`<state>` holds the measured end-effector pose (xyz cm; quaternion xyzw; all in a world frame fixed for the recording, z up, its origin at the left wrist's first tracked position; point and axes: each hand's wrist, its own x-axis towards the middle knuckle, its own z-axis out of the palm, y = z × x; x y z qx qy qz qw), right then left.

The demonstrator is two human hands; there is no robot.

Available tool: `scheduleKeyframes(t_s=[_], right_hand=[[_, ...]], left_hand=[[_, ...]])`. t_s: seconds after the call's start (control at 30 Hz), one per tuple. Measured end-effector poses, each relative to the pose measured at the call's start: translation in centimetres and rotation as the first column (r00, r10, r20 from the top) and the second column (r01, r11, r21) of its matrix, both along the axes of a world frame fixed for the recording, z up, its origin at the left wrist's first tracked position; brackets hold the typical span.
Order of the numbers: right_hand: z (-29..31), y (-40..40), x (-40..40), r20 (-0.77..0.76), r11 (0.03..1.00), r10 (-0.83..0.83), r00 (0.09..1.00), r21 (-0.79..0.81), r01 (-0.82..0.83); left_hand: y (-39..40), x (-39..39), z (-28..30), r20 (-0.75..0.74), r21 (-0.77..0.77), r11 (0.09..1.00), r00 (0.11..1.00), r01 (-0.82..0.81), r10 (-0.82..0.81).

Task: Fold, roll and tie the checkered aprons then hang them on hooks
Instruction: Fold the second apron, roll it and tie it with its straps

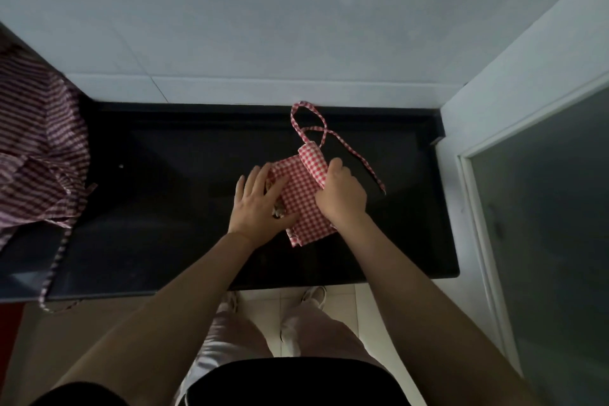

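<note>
The fingers (334, 165) of the right hand (342, 196) curl over the rolled end of a red checkered apron (304, 194), gripping the roll. The left hand (258, 203) lies with fingers straight and spread, pressing the flat folded part down. The apron sits right of centre on the black bench (164, 175), its strap (308, 122) looping toward the wall. The cloth looks thin, soft and light, likely to unroll if released, so the roll is best held across its width. A striped garment (36, 148), possibly another apron, lies heaped at the left.
</note>
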<state>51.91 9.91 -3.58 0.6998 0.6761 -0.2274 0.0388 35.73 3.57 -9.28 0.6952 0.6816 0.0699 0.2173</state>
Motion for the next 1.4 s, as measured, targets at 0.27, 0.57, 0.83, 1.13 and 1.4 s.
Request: scheduleKeyframes(t_s=[0.27, 0.57, 0.83, 1.13, 1.4], right_hand=[[0.3, -1.9, -4.0, -0.018, 0.992, 0.035, 0.999, 0.122, -0.033], [-1.0, -4.3, -4.4, -0.038, 0.951, 0.235, 0.971, 0.215, -0.221], [-2.5, -6.0, -3.2, -0.022, 0.906, 0.329, 0.944, 0.289, -0.309], [-1.9, -6.0, -3.8, -0.117, 0.967, 0.208, 0.971, 0.173, -0.186], [-0.2, -3.9, -1.7, -0.406, 0.997, 0.014, 0.914, -0.067, -0.045]], left_hand=[[0.2, 1.6, -0.2, -0.035, -0.094, 0.988, 0.992, -0.121, 0.118], [0.0, 0.5, -0.4, 0.154, -0.077, 0.99, 0.979, -0.119, 0.13], [0.0, -0.3, 2.7, 0.419, -0.196, 0.798, 0.687, -0.57, 0.594], [2.5, 2.3, 2.7, 0.246, -0.578, 0.597, 0.579, -0.556, 0.777], [2.5, 1.4, 3.0, 0.352, -0.56, 0.627, 0.53, -0.542, 0.772]])
